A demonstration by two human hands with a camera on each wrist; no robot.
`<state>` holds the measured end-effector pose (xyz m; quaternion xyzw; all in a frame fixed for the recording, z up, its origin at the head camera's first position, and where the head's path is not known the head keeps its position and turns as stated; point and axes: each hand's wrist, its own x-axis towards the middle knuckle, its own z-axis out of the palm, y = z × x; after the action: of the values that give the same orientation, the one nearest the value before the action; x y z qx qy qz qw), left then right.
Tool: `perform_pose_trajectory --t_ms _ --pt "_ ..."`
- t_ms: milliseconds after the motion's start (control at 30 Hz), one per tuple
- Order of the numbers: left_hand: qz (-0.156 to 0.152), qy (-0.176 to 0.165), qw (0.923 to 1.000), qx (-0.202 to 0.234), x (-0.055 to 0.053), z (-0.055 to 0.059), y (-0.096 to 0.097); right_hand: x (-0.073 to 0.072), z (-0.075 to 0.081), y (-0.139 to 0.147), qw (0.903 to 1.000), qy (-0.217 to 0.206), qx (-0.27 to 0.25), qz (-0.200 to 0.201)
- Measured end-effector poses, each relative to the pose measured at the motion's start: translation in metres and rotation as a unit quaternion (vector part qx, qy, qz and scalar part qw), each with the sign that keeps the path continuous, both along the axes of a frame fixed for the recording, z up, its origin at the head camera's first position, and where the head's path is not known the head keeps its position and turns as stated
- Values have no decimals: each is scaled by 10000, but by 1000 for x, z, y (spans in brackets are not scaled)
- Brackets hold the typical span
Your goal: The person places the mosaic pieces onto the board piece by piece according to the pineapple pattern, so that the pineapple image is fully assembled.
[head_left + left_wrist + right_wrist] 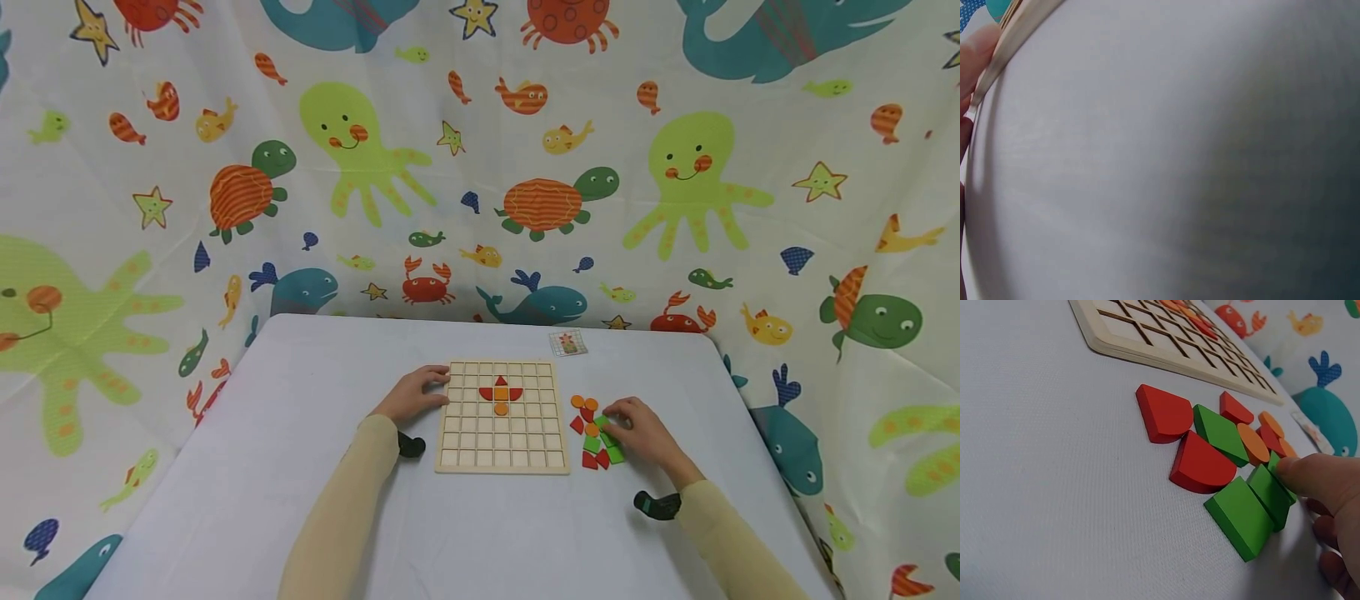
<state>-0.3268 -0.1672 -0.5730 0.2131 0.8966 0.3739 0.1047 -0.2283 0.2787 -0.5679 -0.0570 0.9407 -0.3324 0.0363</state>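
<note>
A wooden grid board lies on the table, with a small figure of red and orange tiles in its upper middle cells. At its left edge rests my left hand, thumb and fingers touching the frame; in the left wrist view the thumb lies against the board's rim. To the right of the board, my right hand is over a loose group of tiles. Its thumb and fingers pinch a green tile at the group's far side; the index fingertip is hidden behind the thumb in the right wrist view.
Around the right hand lie red quarter-round tiles, green square tiles and orange round tiles. A small picture card lies behind the board's right corner. A patterned cloth hangs behind the white table.
</note>
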Motion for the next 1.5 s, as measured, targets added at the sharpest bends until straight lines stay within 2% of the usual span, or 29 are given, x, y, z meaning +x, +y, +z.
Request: perform_pose_trajectory --t_ms 533,767,1067,1267,1500 --pt "39 -34 10000 26 2 1 0 0 0 -3 9999 7 -24 -122" --pt "50 -36 10000 0 4 2 -1 -7 -2 -9 9995 -98 35 -296" --pt "62 -81 9999 -10 3 4 1 -10 0 -19 9995 96 34 -293" --pt "74 -73 9999 -8 2 3 1 -8 2 -28 9996 206 100 -172" --pt "117 -116 9999 -47 0 1 1 -5 1 -36 9970 525 387 424"
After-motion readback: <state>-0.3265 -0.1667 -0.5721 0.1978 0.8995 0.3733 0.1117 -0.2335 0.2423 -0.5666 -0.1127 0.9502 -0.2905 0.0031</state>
